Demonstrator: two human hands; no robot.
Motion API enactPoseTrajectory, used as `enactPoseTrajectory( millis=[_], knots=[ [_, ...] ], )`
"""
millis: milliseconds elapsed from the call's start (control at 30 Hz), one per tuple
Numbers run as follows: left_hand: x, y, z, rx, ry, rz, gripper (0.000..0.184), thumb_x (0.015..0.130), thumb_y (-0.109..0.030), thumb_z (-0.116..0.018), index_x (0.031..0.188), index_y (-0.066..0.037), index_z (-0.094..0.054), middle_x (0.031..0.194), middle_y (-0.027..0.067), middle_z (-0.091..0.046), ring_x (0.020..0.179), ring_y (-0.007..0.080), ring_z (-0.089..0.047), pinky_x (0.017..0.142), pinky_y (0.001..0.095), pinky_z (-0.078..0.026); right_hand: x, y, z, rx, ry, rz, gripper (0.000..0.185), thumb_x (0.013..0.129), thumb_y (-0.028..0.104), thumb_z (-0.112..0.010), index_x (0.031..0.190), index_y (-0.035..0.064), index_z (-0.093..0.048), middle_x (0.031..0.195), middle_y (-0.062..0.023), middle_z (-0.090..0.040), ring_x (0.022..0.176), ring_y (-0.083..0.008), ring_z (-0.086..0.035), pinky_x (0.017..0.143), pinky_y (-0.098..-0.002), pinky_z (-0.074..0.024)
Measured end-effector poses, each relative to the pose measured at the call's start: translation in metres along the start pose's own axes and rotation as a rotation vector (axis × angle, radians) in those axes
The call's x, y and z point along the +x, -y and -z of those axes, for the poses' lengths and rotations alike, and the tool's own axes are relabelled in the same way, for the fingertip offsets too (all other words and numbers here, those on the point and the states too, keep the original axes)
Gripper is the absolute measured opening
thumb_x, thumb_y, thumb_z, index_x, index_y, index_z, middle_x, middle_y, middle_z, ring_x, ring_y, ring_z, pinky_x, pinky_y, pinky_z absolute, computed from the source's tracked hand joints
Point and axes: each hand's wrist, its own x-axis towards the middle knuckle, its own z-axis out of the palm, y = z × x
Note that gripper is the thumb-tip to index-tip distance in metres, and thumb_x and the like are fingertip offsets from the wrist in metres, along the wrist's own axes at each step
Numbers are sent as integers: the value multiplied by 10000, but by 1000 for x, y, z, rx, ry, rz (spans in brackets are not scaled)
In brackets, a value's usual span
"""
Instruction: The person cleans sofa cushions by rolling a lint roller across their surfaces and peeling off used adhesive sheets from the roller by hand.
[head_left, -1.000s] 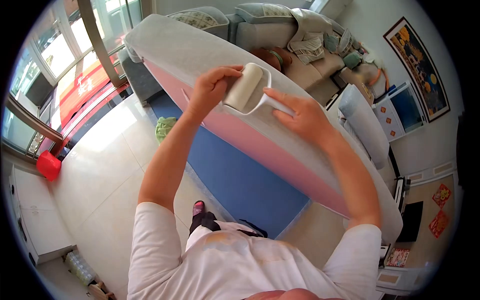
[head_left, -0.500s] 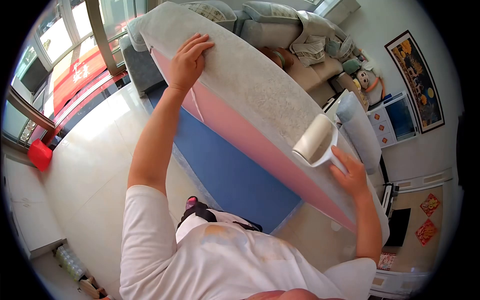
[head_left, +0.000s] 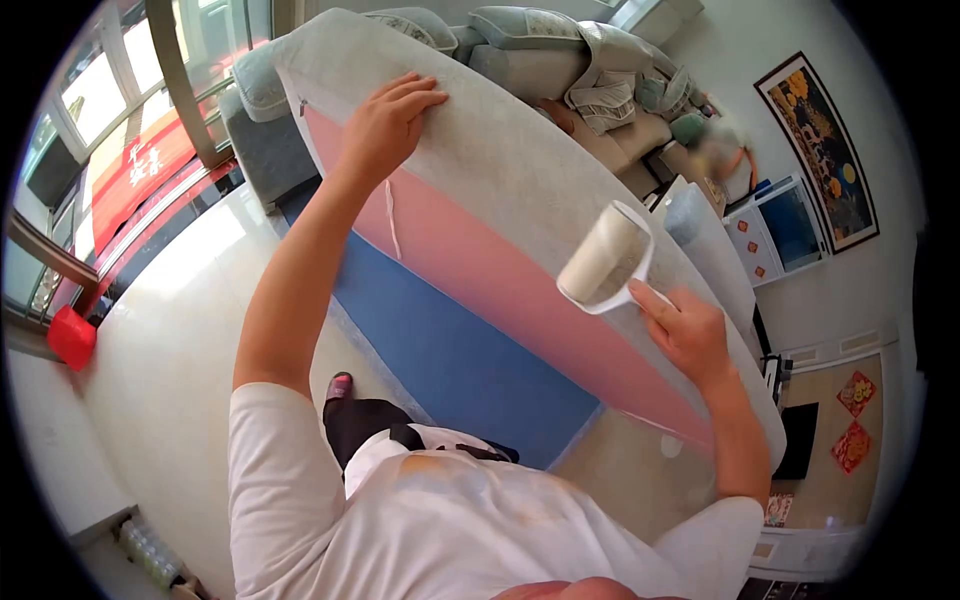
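Note:
A long cushion (head_left: pixel 480 150), grey-white and faintly patterned on top with a pink side (head_left: pixel 460 270) facing me, stretches diagonally across the view. My left hand (head_left: pixel 393 120) lies on its upper edge near the far end, fingers stretched out over the grey-white cover. In my right hand (head_left: pixel 685 335) is the white handle of a lint roller (head_left: pixel 605 255). Its pale cylinder is over the cushion's grey-white face; whether it touches cannot be told. A thin white strip (head_left: pixel 391 222) hangs down the pink side.
Below the cushion a blue mat (head_left: pixel 460 350) lies on the glossy tiled floor (head_left: pixel 190 330). Behind stands a grey sofa (head_left: pixel 530 70) with cushions. A red bin-like object (head_left: pixel 72 337) is by the glass doors at left. A framed picture (head_left: pixel 825 150) hangs at right.
The lint roller and my right hand have moved slightly left and up. My left hand stays on the cushion's edge. The camera view has shifted a little, and my foot shows farther left.

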Motion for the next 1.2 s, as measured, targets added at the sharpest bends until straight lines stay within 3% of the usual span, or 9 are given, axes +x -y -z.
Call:
enactPoseTrajectory(
  millis=[133,200,300,400,700,900,967,1200],
  knots=[
    [8,1,6,-12,137,-45,241,824,-58,-526,995,-155,-666,1107,9,-633,1123,215,-535,894,344,-464,53,25,-26,-24,30,5,461,727,102,-681,1145,283,-617,589,-42,-440,474,-199,-475,438,-327,-390],
    [11,4,10,-45,198,-73,240,819,-59,-533,995,-153,-665,1098,7,-637,1111,215,-542,886,340,-469,80,46,-41,16,53,-27,431,750,159,-648,1141,337,-615,583,-27,-414,484,-190,-475,435,-326,-394],
    [20,4,16,-56,289,-111,205,781,-60,-569,949,-121,-671,1048,10,-651,1020,220,-576,848,340,-482,105,61,-77,-35,-47,53,425,761,168,-621,1134,372,-614,580,-18,-385,501,-183,-473,437,-323,-394],
    [27,12,18,-104,320,-166,203,761,-43,-579,926,-114,-672,1020,9,-657,973,223,-586,816,337,-491,104,66,-82,-98,-69,-7,453,763,137,-612,1133,397,-608,590,-18,-369,515,-184,-467,444,-323,-391],
    [38,25,14,-141,340,-251,276,729,27,-534,936,-91,-672,1011,45,-658,943,260,-591,817,359,-482,-31,49,-45,-234,-29,-378,430,716,107,-661,1057,369,-650,616,-15,-390,534,-195,-471,474,-337,-404],
    [43,24,16,-36,383,-248,275,737,29,-530,935,-100,-672,1007,27,-660,939,249,-593,810,355,-484,-133,44,-23,-337,36,-599,466,700,65,-682,1094,312,-641,648,-26,-434,574,-201,-509,518,-338,-439],
    [44,24,16,-21,372,-251,273,739,30,-532,933,-102,-671,1005,21,-661,937,243,-593,803,352,-487,-146,48,-4,-207,-20,-707,477,687,51,-699,1105,272,-639,674,-35,-473,583,-201,-525,522,-329,-439],
    [36,38,38,-1,324,-279,301,764,23,-532,985,-132,-666,1076,11,-639,1020,223,-577,819,339,-491,-85,31,-2,14,-88,-505,526,684,29,-706,1158,234,-608,689,-40,-490,566,-207,-504,509,-319,-424]
  ],
)
